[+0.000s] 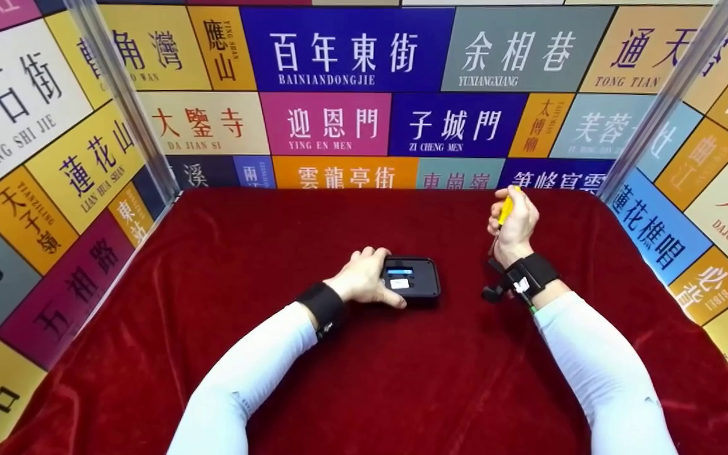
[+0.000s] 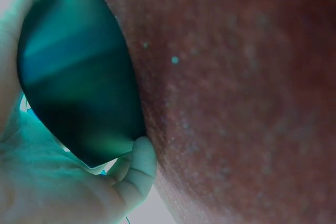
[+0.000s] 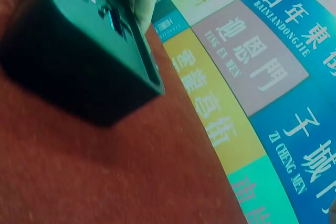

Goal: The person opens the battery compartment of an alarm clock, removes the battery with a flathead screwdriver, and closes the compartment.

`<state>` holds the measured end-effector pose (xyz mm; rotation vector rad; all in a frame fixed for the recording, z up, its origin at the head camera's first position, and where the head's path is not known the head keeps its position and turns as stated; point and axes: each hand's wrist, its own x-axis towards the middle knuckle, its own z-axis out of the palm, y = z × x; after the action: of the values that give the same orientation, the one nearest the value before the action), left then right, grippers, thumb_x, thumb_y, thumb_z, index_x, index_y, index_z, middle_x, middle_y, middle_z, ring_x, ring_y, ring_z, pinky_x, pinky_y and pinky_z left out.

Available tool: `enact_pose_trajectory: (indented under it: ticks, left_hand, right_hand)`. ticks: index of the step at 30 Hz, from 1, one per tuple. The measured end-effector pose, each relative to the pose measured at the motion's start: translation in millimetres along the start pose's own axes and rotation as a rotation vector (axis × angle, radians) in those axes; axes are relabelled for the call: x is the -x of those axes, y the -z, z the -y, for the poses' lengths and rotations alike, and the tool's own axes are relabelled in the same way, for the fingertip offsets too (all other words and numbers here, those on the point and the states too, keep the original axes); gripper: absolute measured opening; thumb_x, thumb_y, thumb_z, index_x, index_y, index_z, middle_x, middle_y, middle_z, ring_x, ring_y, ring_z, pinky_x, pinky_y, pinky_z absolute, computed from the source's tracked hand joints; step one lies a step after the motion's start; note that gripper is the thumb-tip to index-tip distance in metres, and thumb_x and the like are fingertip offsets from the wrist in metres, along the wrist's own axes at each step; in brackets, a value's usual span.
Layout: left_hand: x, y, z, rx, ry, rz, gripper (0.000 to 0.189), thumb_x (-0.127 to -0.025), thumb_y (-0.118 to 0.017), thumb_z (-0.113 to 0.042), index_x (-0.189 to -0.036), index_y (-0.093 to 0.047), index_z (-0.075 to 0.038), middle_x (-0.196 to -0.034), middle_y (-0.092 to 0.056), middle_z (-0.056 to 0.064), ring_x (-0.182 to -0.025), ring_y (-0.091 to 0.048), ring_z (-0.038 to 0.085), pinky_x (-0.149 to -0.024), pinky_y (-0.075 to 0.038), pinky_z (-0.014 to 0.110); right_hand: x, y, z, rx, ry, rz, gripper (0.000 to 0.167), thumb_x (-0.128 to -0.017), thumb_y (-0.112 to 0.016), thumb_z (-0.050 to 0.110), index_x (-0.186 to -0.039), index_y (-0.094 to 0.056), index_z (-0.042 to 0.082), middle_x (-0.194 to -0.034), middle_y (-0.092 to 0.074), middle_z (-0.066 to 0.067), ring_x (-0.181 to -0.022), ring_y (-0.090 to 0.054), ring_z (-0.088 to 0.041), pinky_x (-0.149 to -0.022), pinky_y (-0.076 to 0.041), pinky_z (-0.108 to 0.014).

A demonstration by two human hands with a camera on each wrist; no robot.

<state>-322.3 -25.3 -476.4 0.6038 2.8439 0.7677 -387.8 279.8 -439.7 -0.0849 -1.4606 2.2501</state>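
Note:
A black box-shaped device lies on the red cloth, its recessed face up, with a blue cylinder and a white label inside. My left hand grips its left end, thumb on the near side and fingers on the far side. The left wrist view has the device's dark side between thumb and fingers. Off to the right, my right hand is raised and holds a yellow-handled screwdriver, its thin shaft pointing down. In the right wrist view the device shows, but the screwdriver does not.
Red velvet cloth covers the table, with folds toward the front. Panels with street names stand behind and on both sides. Clear upright posts rise at the back corners. Each wrist wears a black camera strap.

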Motion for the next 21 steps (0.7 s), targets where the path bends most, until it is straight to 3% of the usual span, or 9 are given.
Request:
enact_pose_trajectory:
  ticks: [5,13,21]
  left_hand:
    - [0.5,0.5,0.2,0.005,-0.002,0.001,0.108,-0.070,-0.105,-0.049,-0.157,-0.055,-0.009,-0.143,-0.063,0.019,-0.136,-0.057,0.041,-0.118,-0.054,0.050]
    - [0.4,0.1,0.0,0.004,0.000,0.000,0.107,-0.070,-0.105,-0.049,-0.155,-0.055,-0.009,-0.142,-0.063,0.018,-0.135,-0.057,0.041,-0.117,-0.055,0.050]
    - [-0.2,-0.4,0.0,0.006,0.003,-0.004,0.107,-0.070,-0.105,-0.049,-0.155,-0.055,-0.009,-0.144,-0.062,0.018,-0.135,-0.057,0.041,-0.117,-0.055,0.050]
  right_hand:
    - [8.3,-8.5,-3.8,-0.024,-0.003,0.008,0.046,-0.113,-0.054,0.036,-0.083,-0.073,0.007,-0.056,-0.059,0.004,-0.041,-0.045,-0.008,-0.042,-0.034,-0.020]
    - [20.8,-22.0,-5.4,0.031,-0.075,0.002,0.061,-0.113,-0.050,0.050,-0.069,-0.073,0.014,-0.054,-0.054,0.005,-0.043,-0.042,-0.009,-0.047,-0.036,-0.022]
    - [30.6,-31.2,-4.8,-0.003,-0.132,0.026,0.055,-0.111,-0.052,0.046,-0.066,-0.065,0.019,-0.055,-0.055,0.005,-0.048,-0.042,-0.010,-0.054,-0.040,-0.024]
